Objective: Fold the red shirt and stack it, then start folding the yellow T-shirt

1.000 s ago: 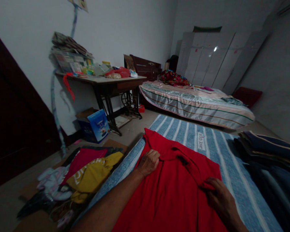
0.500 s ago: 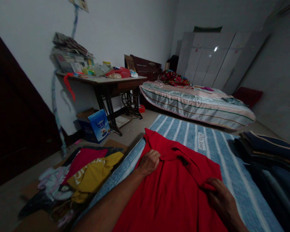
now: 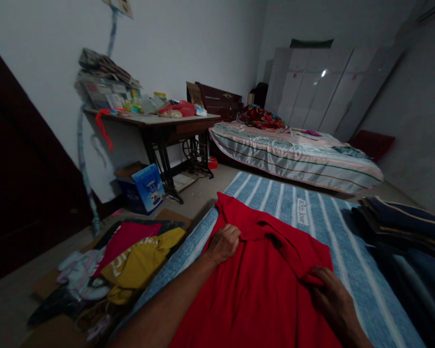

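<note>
A red shirt [image 3: 261, 290] lies spread on a blue striped mat [image 3: 329, 227] in front of me. My left hand [image 3: 223, 243] is closed in a fist on the shirt's left shoulder edge. At the right side, my right hand [image 3: 329, 299] pinches a fold of the same red cloth. The shirt's collar [image 3: 271, 237] lies between the two hands.
A heap of loose clothes, yellow and dark red among them [image 3: 130, 263], lies on the floor at the left. Folded dark garments [image 3: 406, 232] are stacked at the right. A cluttered sewing table [image 3: 159, 123] stands by the wall, a bed [image 3: 293, 154] behind.
</note>
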The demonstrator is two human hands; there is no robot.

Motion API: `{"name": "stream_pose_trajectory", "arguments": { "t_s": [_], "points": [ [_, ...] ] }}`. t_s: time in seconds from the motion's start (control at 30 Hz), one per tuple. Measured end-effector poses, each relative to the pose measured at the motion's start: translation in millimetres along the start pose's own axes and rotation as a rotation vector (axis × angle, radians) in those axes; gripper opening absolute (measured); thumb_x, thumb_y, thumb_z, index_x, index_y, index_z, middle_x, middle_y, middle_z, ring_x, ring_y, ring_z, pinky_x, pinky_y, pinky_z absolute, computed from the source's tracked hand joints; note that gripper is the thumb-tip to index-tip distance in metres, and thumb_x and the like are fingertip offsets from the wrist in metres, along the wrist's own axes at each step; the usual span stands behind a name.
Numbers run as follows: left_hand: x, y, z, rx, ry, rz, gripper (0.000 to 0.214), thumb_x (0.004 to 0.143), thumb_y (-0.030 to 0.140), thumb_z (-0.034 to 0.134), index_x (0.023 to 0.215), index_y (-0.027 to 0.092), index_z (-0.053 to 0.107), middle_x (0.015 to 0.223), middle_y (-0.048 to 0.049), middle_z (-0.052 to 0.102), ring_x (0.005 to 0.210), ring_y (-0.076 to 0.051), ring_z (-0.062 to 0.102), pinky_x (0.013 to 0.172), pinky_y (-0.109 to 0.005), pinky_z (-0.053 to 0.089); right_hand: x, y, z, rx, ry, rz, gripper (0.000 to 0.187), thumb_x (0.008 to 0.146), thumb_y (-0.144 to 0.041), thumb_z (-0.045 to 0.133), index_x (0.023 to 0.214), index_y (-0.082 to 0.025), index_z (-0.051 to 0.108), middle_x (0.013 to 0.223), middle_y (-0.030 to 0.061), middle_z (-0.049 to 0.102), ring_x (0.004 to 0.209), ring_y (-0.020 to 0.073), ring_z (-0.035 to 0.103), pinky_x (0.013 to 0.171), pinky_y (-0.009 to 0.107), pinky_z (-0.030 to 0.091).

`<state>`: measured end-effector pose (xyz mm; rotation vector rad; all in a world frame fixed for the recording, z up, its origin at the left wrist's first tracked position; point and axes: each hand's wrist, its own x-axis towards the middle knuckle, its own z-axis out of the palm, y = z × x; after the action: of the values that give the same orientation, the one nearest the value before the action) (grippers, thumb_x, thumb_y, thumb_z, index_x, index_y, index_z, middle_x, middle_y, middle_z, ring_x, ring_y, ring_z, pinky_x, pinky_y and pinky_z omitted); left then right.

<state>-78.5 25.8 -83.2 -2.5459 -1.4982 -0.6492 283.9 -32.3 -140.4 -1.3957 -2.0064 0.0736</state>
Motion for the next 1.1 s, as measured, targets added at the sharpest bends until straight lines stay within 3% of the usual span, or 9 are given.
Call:
{"name": "stream_pose_trajectory", "arguments": {
  "t_s": [1.1],
  "points": [
    [2.2,-1.7,-1.5,0.011,0.018,0.029,0.014,0.084,0.01,0.041,0.077,0.019,0.05,0.078,-0.0048,0.055,0.076,-0.02,0.048,0.071,-0.032,0.04,0.3,0.2,1.6,0.038,-0.015,0.013,0.024,0.081,-0.032,0.053,0.1,-0.021,0.063,0.106,0.0086,0.066,0.098,0.0238,0.063,0.085,0.037,0.051]
  ]
}}
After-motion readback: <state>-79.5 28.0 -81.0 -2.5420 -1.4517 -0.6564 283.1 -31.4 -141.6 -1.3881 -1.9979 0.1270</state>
